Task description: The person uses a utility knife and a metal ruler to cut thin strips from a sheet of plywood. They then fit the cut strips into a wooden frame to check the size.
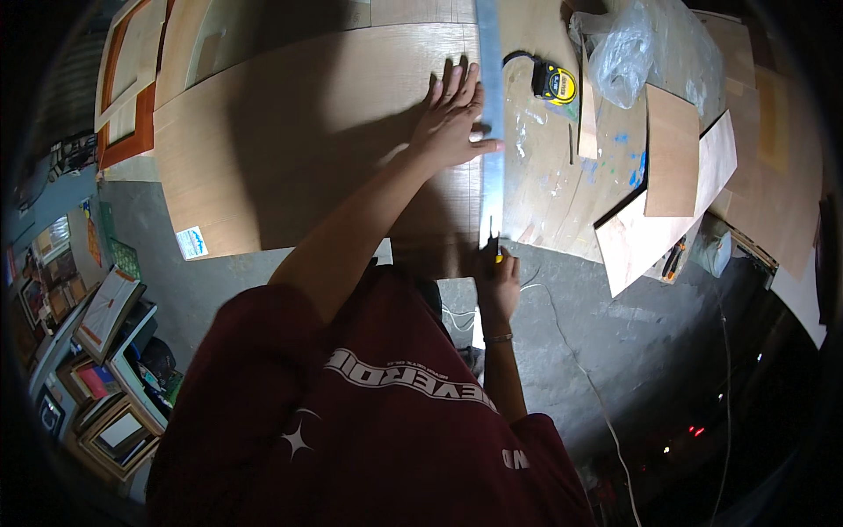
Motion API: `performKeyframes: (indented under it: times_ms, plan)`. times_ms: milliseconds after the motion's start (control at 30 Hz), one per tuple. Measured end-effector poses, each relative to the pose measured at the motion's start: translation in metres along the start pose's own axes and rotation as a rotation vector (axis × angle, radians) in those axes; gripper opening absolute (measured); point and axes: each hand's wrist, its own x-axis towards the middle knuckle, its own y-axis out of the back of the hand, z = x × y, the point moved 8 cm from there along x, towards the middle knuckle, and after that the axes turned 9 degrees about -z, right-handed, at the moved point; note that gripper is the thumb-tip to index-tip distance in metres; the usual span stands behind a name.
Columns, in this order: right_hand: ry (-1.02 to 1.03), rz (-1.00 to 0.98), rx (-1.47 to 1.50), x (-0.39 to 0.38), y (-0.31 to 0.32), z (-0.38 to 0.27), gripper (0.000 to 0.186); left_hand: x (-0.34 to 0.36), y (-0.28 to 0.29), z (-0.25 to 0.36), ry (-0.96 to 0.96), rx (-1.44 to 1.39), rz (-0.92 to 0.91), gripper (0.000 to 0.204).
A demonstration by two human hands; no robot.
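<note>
Yellow tape measure (555, 83) beside metal ruler (492, 132)

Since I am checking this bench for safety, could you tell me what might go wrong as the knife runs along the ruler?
1. The left hand presses the long metal ruler with its thumb across it, close to the cutting edge; the small yellow-handled knife in the right hand might reach it.
2. One hand holds the ruler, so it may pivot on the brown wood veneer sheet.
</note>
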Motion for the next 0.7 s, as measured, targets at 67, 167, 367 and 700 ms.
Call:
performKeyframes:
  times_ms: [67, 167, 367, 700]
  plan:
    - [-0.045, 0.046, 0.017, 0.02, 0.027, 0.005, 0.034, 0.011, 0.011, 0.002, -0.033, 0.059, 0.1, 0.095]
    - [-0.189, -0.161, 0.147, 0.06, 0.034, 0.0, 0.037, -0.019, 0.03, -0.04, 0.102, 0.111, 0.283, 0.066]
    - [0.272, -0.201, 0.273, 0.187, 0.04, -0.132, 0.04, -0.037, 0.032, -0.055, 0.042, 0.147, 0.292, 0.057]
    - [0.21, -0.208, 0.121, 0.318, 0.02, -0.203, 0.03, -0.031, 0.02, -0.062, 0.099, 0.019, 0.214, 0.062]
